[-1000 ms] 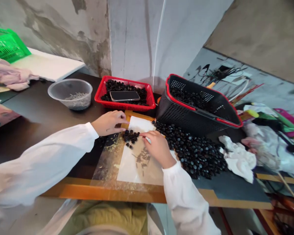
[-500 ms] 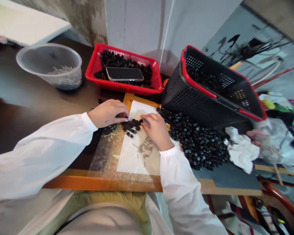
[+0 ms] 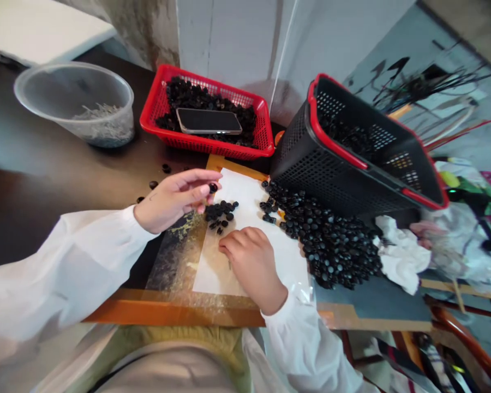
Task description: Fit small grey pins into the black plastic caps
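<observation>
My left hand (image 3: 174, 199) is raised a little over the table and pinches a small black cap (image 3: 213, 188) between thumb and fingertips. Just right of it lies a small heap of black caps (image 3: 220, 212) on a white sheet (image 3: 249, 224). My right hand (image 3: 251, 265) rests curled, knuckles up, on the near part of that sheet, fingers pressed down over small dark pins that it hides. A large pile of black caps (image 3: 327, 240) spreads to the right of the sheet.
A red basket (image 3: 159, 106) of black caps with a phone (image 3: 208, 120) on top stands at the back. A clear bowl (image 3: 76, 101) with small metal pins sits back left. A black basket with a red rim (image 3: 364, 158) leans at the right. Crumpled white cloth (image 3: 401, 254) lies beside the pile.
My left hand has lifted off the table with one black cap pinched. My right hand has drawn back toward me from the small heap onto the near part of the sheet.
</observation>
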`<state>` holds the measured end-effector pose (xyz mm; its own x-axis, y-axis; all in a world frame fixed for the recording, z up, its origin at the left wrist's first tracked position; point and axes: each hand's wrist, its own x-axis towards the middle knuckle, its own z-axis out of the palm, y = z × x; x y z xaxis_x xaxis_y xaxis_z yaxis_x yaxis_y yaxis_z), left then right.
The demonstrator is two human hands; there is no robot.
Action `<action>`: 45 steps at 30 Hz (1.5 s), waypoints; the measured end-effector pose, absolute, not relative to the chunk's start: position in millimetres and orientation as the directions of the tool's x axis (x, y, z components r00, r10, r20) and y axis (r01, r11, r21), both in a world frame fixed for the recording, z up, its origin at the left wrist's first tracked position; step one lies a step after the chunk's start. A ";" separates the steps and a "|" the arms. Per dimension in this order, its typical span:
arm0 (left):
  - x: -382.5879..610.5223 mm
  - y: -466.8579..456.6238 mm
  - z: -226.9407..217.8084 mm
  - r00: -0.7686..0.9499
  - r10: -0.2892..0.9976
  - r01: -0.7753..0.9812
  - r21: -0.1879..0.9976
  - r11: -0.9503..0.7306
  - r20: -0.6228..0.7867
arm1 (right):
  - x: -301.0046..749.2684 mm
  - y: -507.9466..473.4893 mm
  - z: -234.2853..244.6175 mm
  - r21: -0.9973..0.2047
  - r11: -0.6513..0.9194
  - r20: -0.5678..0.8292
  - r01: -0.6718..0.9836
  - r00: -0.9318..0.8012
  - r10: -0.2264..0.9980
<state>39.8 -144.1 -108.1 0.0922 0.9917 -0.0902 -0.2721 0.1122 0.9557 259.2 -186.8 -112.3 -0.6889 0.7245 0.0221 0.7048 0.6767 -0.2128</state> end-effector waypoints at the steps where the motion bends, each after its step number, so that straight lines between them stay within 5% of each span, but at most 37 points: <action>1: 40.9 -144.9 -108.9 0.104 0.989 -0.313 0.940 0.135 -0.107 | 258.7 -187.7 -112.0 -0.193 0.685 0.023 0.702 -0.695 0.719; 3: 41.5 -145.6 -109.0 0.143 0.978 -0.378 0.905 0.196 -0.152 | 260.4 -187.3 -109.0 -0.220 0.678 0.029 0.701 -0.690 0.723; 6: 40.1 -144.7 -107.0 0.247 0.945 -0.413 0.859 0.304 -0.215 | 268.9 -175.8 -101.2 -0.433 0.590 0.084 0.682 -0.621 0.779; 9: 39.6 -143.1 -106.4 0.268 0.935 -0.276 0.911 0.306 -0.232 | 277.1 -149.6 -96.1 -0.534 0.527 0.182 0.660 -0.519 0.835; 15: 39.7 -143.1 -114.5 0.116 0.982 0.041 0.989 0.145 -0.148 | 266.3 -105.2 -105.7 -0.172 0.618 0.109 0.767 -0.609 0.786; 18: 39.5 -143.9 -115.1 0.070 0.990 0.090 0.989 0.119 -0.125 | 260.4 -103.3 -107.0 -0.131 0.647 0.155 0.751 -0.629 0.762; 23: 44.8 -146.1 -113.8 0.081 0.977 0.141 0.973 0.184 -0.196 | 254.2 -114.6 -97.6 -0.438 0.690 0.409 0.576 -0.556 0.724; 27: 46.2 -147.3 -116.5 0.146 0.935 -0.025 0.943 0.331 -0.324 | 245.1 -124.8 -92.2 -0.533 0.725 0.494 0.436 -0.536 0.685; 38: 41.9 -146.2 -120.1 0.138 0.978 0.018 0.987 0.157 -0.158 | 245.0 -133.2 -97.5 -0.493 0.735 0.472 0.466 -0.566 0.675; 45: 47.3 -151.0 -120.7 0.239 0.908 -0.229 0.889 0.397 -0.345 | 245.1 -134.5 -91.8 -0.929 0.340 0.291 0.144 -0.279 0.915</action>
<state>47.3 -151.0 -120.7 0.2386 0.9080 -0.3445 -0.2291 0.3974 0.8886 245.1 -134.5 -91.8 -0.2794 0.9150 0.2910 0.1442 0.3396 -0.9295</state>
